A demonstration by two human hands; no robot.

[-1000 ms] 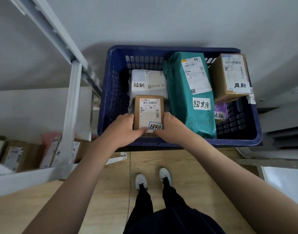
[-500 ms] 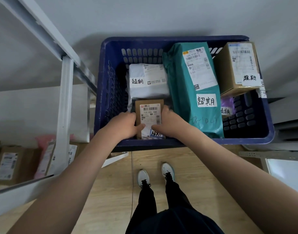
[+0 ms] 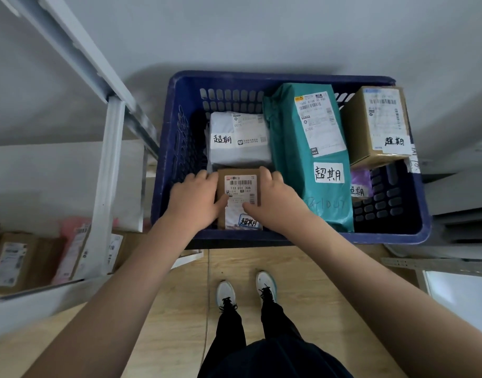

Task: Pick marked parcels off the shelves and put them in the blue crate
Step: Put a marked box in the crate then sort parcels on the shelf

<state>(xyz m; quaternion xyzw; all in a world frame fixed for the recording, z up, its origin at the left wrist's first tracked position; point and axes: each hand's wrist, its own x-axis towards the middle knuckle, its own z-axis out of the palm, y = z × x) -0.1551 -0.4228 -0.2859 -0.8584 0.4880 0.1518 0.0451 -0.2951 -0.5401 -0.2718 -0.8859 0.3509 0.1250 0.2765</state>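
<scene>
The blue crate [image 3: 163, 170] stands in front of me against the wall. Inside its near left corner sits a small brown marked box [image 3: 241, 186] with a white label. My left hand [image 3: 193, 200] grips its left side and my right hand [image 3: 272, 197] grips its right side, thumbs on the label. Behind it lies a white marked bag [image 3: 239, 140]. A long teal marked parcel [image 3: 308, 148] lies in the middle. A brown marked carton [image 3: 379, 124] leans at the right, with a purple marked packet [image 3: 361, 184] below it.
A white metal shelf frame [image 3: 108, 170] rises at the left, its lower shelf [image 3: 29, 296] holding brown boxes [image 3: 13, 263] and a pink bag [image 3: 70, 241]. Wooden floor and my feet [image 3: 245, 290] lie below. Another shelf edge [image 3: 439, 263] sits at the right.
Both hands have lowered the small brown box from above the crate's near rim down into the near left corner. The view has tilted so the crate sits lower in frame.
</scene>
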